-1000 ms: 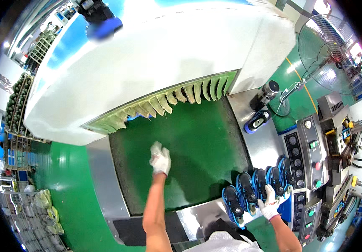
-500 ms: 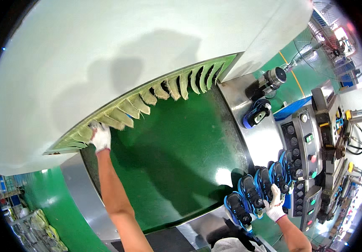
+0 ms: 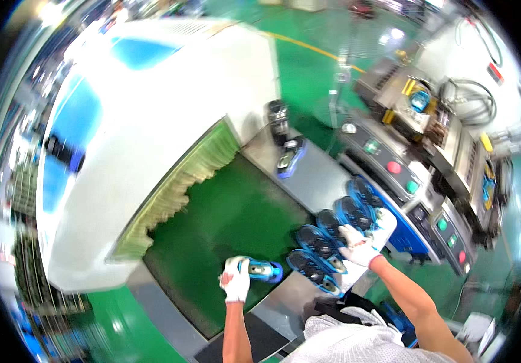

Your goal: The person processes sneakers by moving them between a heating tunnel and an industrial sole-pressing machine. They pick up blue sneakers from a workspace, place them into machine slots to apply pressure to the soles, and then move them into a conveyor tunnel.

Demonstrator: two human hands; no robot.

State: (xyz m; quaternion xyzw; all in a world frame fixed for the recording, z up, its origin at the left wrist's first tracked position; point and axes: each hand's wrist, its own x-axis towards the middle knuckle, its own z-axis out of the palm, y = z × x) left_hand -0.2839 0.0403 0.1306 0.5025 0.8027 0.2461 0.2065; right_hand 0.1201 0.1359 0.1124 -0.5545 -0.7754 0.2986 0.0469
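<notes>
My left hand [image 3: 235,279], in a white glove, is closed around one end of a blue shoe [image 3: 262,270] above the green belt [image 3: 212,242]. The shoe's pale inside faces up. On the right, a row of several black shoes with blue edges [image 3: 316,241] lies along the metal ledge. My right hand [image 3: 359,246], also gloved in white, reaches into this row. Its thumb and fingers lie around the end of one black shoe [image 3: 331,224]; part of that grip is blurred.
A large white machine [image 3: 170,133] stands at the left, its opening hung with a green fringed curtain [image 3: 176,190]. On the far metal ledge [image 3: 318,175] are another shoe [image 3: 291,157] and a dark cylindrical object [image 3: 278,118]. Control boxes with coloured buttons [image 3: 387,163] line the right.
My left hand has come out from the fringe, toward me and to the right, and now holds a blue shoe. My right hand stays at the shoe row. The view has turned.
</notes>
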